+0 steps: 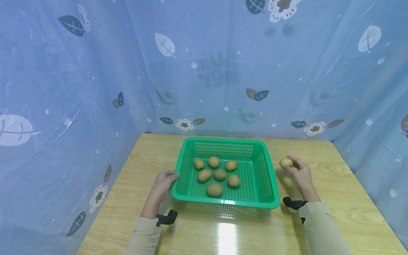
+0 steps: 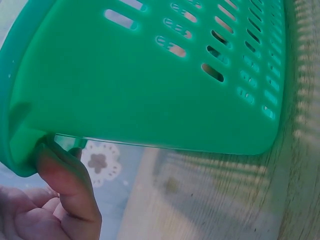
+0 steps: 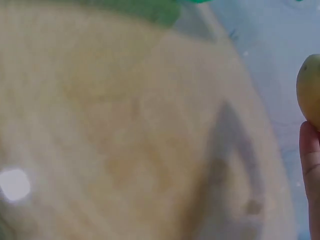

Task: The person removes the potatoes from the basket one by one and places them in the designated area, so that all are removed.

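Note:
A green plastic basket [image 1: 255, 204] with slotted walls stands on the table, several brown potatoes [image 1: 215, 190] spread over its floor. At its left rim, my left hand [image 1: 164, 183] grips the edge; the left wrist view shows the thumb [image 2: 70, 185] under the rim beside the outer wall. To the right of the basket, my right hand [image 1: 301, 174] pinches one potato [image 1: 286, 162] between thumb and fingers, above the table. In the right wrist view only part of that potato [image 3: 311, 92] and a finger show at the right edge.
The wooden table [image 1: 338, 184] reaches back to a blue patterned curtain [image 1: 223, 71], which also hangs along the left and right sides. Each wrist wears a black camera mount [image 1: 294, 203]. Light glares off the tabletop in front of the basket.

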`<state>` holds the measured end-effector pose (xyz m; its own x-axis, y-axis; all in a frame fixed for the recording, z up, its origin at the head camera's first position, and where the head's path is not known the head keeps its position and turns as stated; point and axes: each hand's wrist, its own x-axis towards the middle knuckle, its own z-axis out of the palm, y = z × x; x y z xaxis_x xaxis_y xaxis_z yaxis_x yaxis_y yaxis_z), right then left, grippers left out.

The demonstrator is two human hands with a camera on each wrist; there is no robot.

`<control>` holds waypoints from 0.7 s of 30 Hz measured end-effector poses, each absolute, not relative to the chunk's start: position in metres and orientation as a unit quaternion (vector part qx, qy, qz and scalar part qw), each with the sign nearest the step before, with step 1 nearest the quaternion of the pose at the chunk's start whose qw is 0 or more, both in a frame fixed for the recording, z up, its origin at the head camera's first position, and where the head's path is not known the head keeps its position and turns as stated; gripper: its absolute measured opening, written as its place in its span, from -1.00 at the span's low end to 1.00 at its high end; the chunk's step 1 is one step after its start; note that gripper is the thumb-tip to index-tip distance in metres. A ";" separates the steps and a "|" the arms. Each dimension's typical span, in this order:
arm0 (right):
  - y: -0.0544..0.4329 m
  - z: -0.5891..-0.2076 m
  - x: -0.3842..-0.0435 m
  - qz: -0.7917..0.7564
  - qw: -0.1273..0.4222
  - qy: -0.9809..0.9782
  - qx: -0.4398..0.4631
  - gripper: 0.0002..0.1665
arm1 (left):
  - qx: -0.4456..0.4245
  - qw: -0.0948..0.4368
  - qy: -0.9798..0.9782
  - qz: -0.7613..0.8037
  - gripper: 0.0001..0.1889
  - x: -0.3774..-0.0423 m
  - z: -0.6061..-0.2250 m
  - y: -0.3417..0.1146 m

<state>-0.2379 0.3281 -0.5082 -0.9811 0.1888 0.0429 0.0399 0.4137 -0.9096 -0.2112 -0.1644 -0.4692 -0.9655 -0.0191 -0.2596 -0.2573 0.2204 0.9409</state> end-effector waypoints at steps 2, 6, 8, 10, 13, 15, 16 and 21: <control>0.329 -0.514 -0.240 0.531 0.054 -0.843 -0.071 -0.17 | -0.086 0.095 0.775 0.618 -0.62 -0.211 -0.469 -0.165; 0.331 -0.525 -0.241 0.512 0.027 -0.856 -0.060 -0.18 | -0.083 0.093 0.778 0.616 -0.62 -0.212 -0.470 -0.164; 0.330 -0.529 -0.243 0.503 0.022 -0.862 -0.054 -0.19 | -0.084 0.092 0.779 0.615 -0.63 -0.212 -0.470 -0.164; 0.330 -0.531 -0.244 0.497 0.019 -0.866 -0.048 -0.20 | -0.084 0.091 0.780 0.614 -0.64 -0.211 -0.469 -0.164; 0.328 -0.533 -0.246 0.501 0.011 -0.864 -0.050 -0.18 | -0.088 0.089 0.780 0.613 -0.65 -0.211 -0.468 -0.164; 0.327 -0.533 -0.247 0.502 0.003 -0.863 -0.050 -0.17 | -0.092 0.087 0.778 0.616 -0.66 -0.211 -0.468 -0.164; 0.327 -0.533 -0.247 0.504 -0.002 -0.862 -0.050 -0.17 | -0.093 0.087 0.776 0.617 -0.66 -0.212 -0.468 -0.164; 0.326 -0.534 -0.247 0.499 -0.015 -0.865 -0.055 -0.16 | -0.094 0.083 0.774 0.620 -0.67 -0.211 -0.470 -0.165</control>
